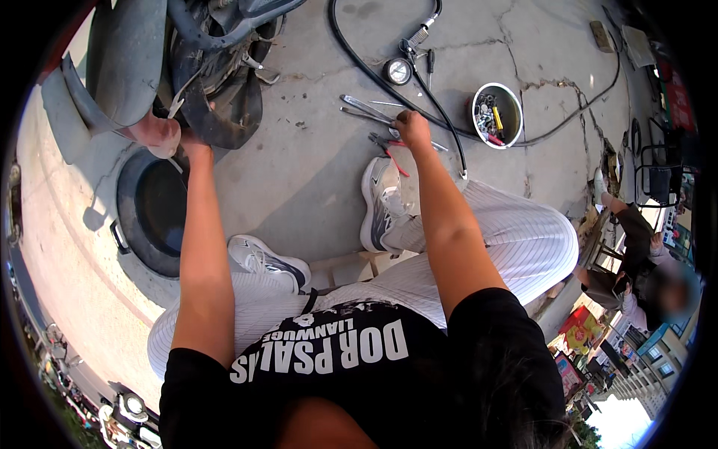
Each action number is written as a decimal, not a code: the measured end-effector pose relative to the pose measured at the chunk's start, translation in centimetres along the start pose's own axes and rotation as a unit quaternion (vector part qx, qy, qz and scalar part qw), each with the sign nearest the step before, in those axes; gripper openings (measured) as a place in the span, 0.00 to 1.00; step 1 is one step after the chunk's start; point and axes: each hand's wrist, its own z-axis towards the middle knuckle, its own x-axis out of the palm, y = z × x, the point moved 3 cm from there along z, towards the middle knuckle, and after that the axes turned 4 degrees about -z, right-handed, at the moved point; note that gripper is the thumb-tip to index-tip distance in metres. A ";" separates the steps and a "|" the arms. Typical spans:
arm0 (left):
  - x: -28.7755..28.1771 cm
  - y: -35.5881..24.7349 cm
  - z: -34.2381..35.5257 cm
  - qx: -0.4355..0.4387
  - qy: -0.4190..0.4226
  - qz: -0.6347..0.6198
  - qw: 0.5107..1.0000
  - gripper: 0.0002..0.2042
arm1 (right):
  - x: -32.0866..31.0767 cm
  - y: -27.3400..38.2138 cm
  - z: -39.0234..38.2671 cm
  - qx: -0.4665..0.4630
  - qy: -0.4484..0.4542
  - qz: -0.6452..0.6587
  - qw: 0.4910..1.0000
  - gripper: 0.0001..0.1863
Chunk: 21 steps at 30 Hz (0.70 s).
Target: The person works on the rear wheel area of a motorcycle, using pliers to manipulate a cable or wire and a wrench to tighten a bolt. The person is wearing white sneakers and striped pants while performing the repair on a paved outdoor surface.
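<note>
My left hand (196, 144) reaches to the lower edge of a dark tyre (233, 123) on a vehicle wheel at the upper left; its fingers are mostly hidden. Beside it is a pale pinkish shape (155, 135) that I cannot make out for sure. My right hand (413, 129) is low over the concrete, fingers closed at the ends of some long silver metal tools (366, 111). What it pinches is hidden under the fingers. Just nearer to me lie red-handled pliers (390, 153), next to my right shoe (381, 202).
A white bucket (518, 112) of small tools and parts stands to the right. A black air hose (348, 49) with a round pressure gauge (398, 71) curves across the cracked concrete. At the left sits a black basin (129, 217) of dark water. A person (636, 277) sits far right.
</note>
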 end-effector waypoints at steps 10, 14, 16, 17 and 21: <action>0.4 -2.2 -4.9 -0.272 -0.058 -0.298 0.913 0.20 | -0.8 3.3 -0.6 -0.134 0.084 -0.217 0.963 0.15; 1.8 -5.2 -8.3 -0.357 -0.085 -0.341 0.866 0.19 | -0.9 1.4 0.1 -0.149 0.132 -0.097 0.975 0.20; 1.5 -5.8 -8.8 -0.359 -0.096 -0.305 0.877 0.20 | -1.1 0.8 0.6 -0.221 0.088 -0.043 0.970 0.24; 1.0 -5.9 -8.8 -0.358 -0.106 -0.285 0.883 0.20 | -2.0 1.8 0.2 -0.196 0.087 -0.046 0.976 0.24; 1.5 -7.9 -8.6 -0.351 -0.073 -0.252 0.899 0.20 | -5.1 5.3 0.0 -0.085 0.242 0.003 0.966 0.25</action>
